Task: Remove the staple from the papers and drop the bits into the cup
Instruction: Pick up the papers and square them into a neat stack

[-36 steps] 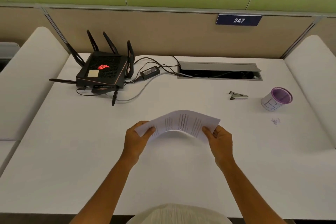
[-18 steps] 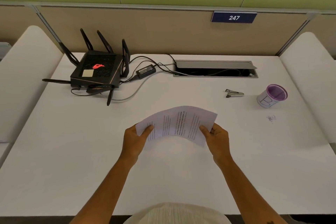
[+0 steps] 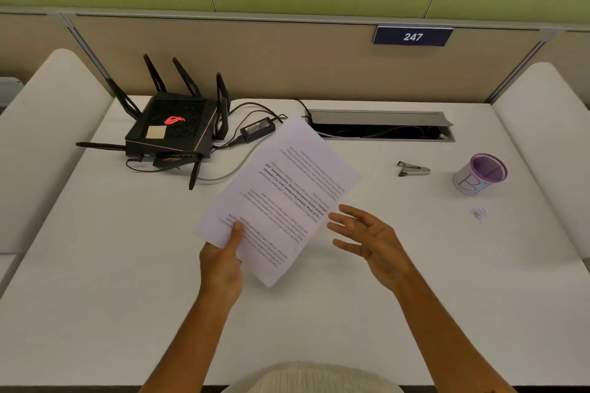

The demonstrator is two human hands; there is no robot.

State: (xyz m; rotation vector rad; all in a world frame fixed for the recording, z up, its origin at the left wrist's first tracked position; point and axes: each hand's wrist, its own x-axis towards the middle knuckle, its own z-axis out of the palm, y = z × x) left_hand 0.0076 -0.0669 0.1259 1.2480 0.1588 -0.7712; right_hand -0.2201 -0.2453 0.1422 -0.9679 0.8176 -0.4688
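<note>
My left hand (image 3: 222, 260) pinches the near left corner of the printed papers (image 3: 281, 198), thumb on top, holding them tilted above the white desk (image 3: 95, 265). Just right of the papers my right hand (image 3: 367, 239) hovers with fingers spread and nothing in it. A metal staple remover (image 3: 412, 168) lies on the desk to the right. Further right stands a white cup (image 3: 480, 174) with a purple inside. I cannot make out the staple on the papers.
A black router (image 3: 174, 129) with antennas, its power brick (image 3: 257, 129) and cables sit at the back left. An open cable slot (image 3: 380, 129) runs along the back. A small scribble mark (image 3: 478, 213) lies near the cup. White padded dividers flank the desk.
My right hand has let go of the papers and opened. My left hand has swung the papers up and turned them so their long side points away from me.
</note>
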